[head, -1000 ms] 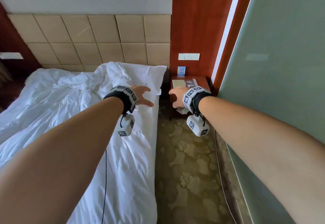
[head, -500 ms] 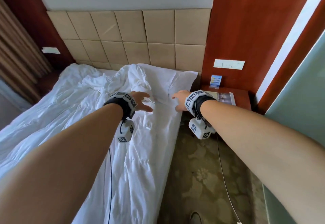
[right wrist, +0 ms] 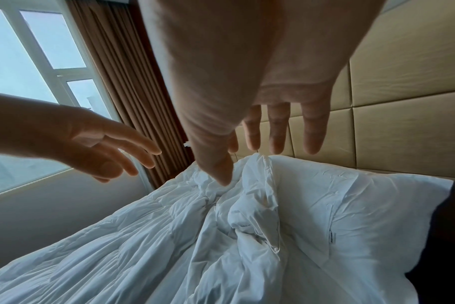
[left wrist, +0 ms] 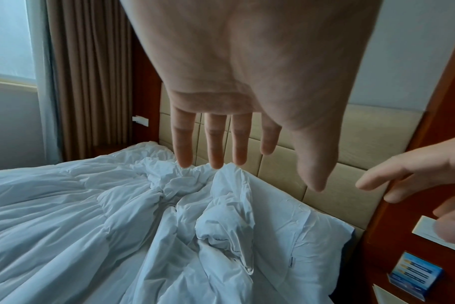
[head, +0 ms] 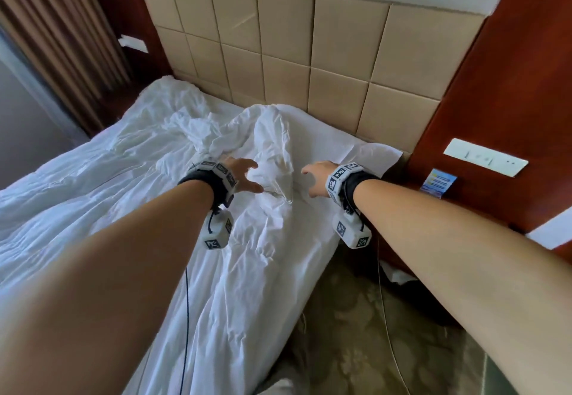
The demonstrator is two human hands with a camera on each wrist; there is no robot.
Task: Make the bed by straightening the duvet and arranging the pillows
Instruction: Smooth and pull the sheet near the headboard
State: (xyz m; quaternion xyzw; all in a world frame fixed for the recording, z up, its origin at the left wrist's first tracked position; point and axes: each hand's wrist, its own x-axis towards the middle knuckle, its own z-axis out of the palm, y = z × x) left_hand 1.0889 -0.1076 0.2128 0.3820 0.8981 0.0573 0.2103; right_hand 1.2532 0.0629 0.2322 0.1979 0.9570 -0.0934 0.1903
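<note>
A rumpled white duvet [head: 130,196] covers the bed, bunched into a ridge [head: 272,146] near the headboard. A white pillow [head: 349,153] lies flat at the bed's right head end, partly under that bunched edge. My left hand [head: 244,174] hovers over the duvet just left of the ridge, fingers spread and holding nothing. My right hand [head: 315,177] hovers to the right of the ridge, above the pillow's front part, fingers also straight. In the left wrist view the left hand [left wrist: 234,144] is above the duvet [left wrist: 78,205] and pillow [left wrist: 312,226]. The right wrist view shows the right hand [right wrist: 268,139] above the pillow [right wrist: 377,205].
A tan padded headboard [head: 309,63] backs the bed. A red-brown wood panel [head: 501,116] with a white switch plate [head: 484,156] stands on the right, a blue card [head: 438,182] below it. Brown curtains [head: 58,29] hang at the left. Patterned carpet [head: 356,332] runs along the bed's right side.
Both hands have moved left and forward from beside the nightstand to over the bed's head end. The view has turned left and come closer to the headboard. Neither hand has gripped anything.
</note>
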